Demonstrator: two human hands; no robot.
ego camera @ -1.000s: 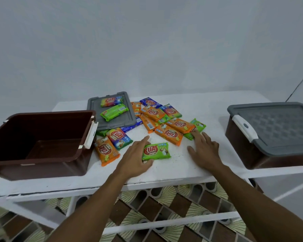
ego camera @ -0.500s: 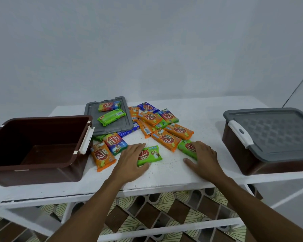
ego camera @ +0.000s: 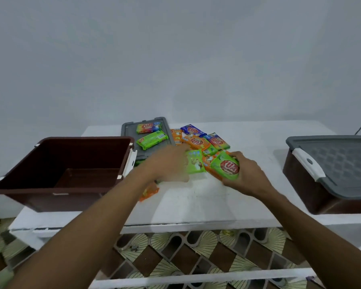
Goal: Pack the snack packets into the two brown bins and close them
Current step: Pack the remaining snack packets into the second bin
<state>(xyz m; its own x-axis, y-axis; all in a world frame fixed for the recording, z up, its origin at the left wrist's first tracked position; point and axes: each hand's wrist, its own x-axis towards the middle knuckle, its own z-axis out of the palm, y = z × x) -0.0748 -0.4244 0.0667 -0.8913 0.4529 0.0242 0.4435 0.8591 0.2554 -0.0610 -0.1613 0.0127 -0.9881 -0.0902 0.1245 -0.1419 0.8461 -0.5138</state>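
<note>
White tabletop, carrying all items. Open brown bin at left edge, lid off, nothing visible inside, white latch on its right wall. Second brown bin at right edge, closed under a grey lid with white latch. Loose grey lid lying flat behind the open bin, two green packets resting on it. Pile of snack packets in orange, green and blue, centre of tabletop, between the bins and just beyond both hands; red oval logo on most, lettering too blurred to read in full. Left hand, motion-blurred, gripping a green packet. Right hand gripping a green packet face up, reading "KUA". Orange packet under the left wrist.
</note>
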